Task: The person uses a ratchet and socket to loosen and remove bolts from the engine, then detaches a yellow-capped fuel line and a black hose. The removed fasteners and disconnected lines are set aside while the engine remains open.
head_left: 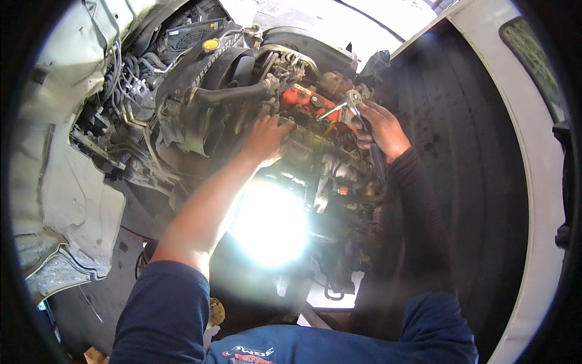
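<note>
My right hand (386, 131) is closed around a ratchet wrench (354, 99) at the right side of the engine (303, 151). From the ratchet's head a shiny extension bar (330, 112) slants down and left toward the red engine cover (309, 100). Whether its tip sits on a bolt is too small to tell. My left hand (265, 141) rests on the engine just left of and below the red cover, its fingers apart and no tool visible in it. A thick black hose (233, 95) runs left of that hand.
A very bright work light (271, 224) glares below my left hand and washes out nearby parts. A yellow-topped cap (211, 44) and a black fan shroud (182, 91) lie far left. Pale vehicle body panels (73, 212) stand left; a dark panel with a white frame (461, 151) rises right.
</note>
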`<act>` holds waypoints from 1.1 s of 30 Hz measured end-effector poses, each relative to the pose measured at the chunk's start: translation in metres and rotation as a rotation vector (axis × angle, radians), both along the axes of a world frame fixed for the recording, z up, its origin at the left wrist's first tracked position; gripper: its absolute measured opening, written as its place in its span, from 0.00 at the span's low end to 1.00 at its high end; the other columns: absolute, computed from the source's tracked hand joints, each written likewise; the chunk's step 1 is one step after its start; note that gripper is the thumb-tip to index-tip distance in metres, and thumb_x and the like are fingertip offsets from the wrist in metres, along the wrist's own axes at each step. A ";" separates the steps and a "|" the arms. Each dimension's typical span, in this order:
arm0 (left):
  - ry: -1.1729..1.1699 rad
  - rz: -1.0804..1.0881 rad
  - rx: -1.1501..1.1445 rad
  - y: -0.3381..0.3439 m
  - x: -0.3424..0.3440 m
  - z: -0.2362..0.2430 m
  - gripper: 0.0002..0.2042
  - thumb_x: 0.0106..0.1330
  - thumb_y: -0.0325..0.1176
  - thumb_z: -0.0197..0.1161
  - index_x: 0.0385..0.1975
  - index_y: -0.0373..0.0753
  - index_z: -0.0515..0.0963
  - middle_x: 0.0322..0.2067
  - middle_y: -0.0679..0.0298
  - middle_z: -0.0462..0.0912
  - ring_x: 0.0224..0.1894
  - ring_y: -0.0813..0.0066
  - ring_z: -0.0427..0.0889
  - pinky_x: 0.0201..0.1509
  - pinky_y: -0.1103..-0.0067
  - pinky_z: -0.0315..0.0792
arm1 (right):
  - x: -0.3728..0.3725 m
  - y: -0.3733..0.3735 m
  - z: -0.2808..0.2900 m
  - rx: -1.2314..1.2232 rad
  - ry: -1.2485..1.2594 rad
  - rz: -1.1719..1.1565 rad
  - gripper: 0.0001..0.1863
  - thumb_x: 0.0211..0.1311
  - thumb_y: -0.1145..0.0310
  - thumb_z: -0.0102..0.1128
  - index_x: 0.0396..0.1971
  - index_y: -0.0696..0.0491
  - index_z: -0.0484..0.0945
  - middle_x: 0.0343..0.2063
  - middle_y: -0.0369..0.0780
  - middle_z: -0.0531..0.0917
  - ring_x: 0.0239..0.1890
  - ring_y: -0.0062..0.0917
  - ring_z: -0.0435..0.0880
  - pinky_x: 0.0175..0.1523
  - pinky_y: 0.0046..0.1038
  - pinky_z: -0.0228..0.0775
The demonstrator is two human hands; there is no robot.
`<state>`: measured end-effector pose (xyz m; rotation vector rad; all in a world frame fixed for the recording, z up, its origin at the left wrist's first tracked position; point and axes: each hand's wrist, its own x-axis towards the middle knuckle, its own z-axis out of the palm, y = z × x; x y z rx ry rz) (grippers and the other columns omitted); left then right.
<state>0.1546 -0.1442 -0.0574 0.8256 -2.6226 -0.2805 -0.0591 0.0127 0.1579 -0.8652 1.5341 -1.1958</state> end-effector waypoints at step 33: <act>0.027 -0.043 0.225 -0.001 0.007 0.005 0.32 0.67 0.46 0.74 0.72 0.57 0.75 0.70 0.48 0.71 0.75 0.45 0.68 0.78 0.54 0.63 | -0.005 -0.094 0.021 0.275 0.079 -0.071 0.13 0.81 0.70 0.41 0.41 0.60 0.76 0.30 0.37 0.80 0.27 0.22 0.79 0.35 0.28 0.78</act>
